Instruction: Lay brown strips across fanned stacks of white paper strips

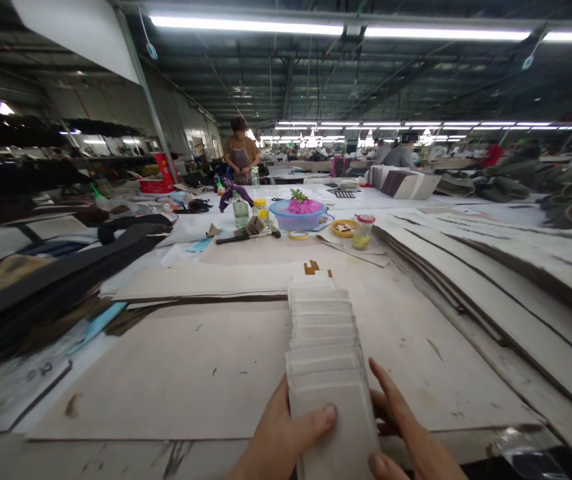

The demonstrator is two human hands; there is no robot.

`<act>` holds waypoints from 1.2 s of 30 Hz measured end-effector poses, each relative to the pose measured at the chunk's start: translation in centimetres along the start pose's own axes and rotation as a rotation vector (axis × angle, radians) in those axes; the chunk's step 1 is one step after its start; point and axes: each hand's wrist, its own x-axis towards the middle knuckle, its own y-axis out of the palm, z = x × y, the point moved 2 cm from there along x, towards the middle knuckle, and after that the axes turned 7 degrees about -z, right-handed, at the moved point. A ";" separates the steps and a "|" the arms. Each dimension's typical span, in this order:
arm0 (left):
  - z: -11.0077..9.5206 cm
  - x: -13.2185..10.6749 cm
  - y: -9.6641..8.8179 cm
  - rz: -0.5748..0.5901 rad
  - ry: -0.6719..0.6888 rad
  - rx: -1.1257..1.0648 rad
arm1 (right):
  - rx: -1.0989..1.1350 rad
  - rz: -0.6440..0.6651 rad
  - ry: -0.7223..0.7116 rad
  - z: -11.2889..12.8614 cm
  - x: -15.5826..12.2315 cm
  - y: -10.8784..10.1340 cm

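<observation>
A long overlapping row of off-white rectangular fabric pieces (323,333) runs away from me over the table, the nearest piece on top. My left hand (286,430) grips its near end from the left, thumb pressed flat on the top piece and the other fingers hidden at the side and below. At the right edge is my right hand (409,427), its index finger stretched out and its thumb apart, close beside the pieces. Its other fingers are partly hidden by the row's edge. Beneath lies a large pale sheet (181,373) with dark marks.
Layered pale sheets (491,280) line the right side; a flat stack (206,283) lies left. Further back stand a blue basin (299,217), a lidded jar (363,233), a green bottle (241,212) and a hammer-like tool (246,237). Dark cloth (66,267) fills the left. A person (241,153) stands beyond.
</observation>
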 end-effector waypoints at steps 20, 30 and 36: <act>-9.6 13.1 -14.8 -0.346 0.526 2.039 | -0.066 -0.231 -0.053 -3.4 2.3 4.0; -10.4 22.1 -16.7 -0.387 0.612 1.886 | -0.102 -0.223 -0.001 -3.3 1.8 4.0; -8.6 21.0 -14.9 -0.411 0.660 1.802 | -0.250 -0.124 -0.022 -2.3 2.5 3.3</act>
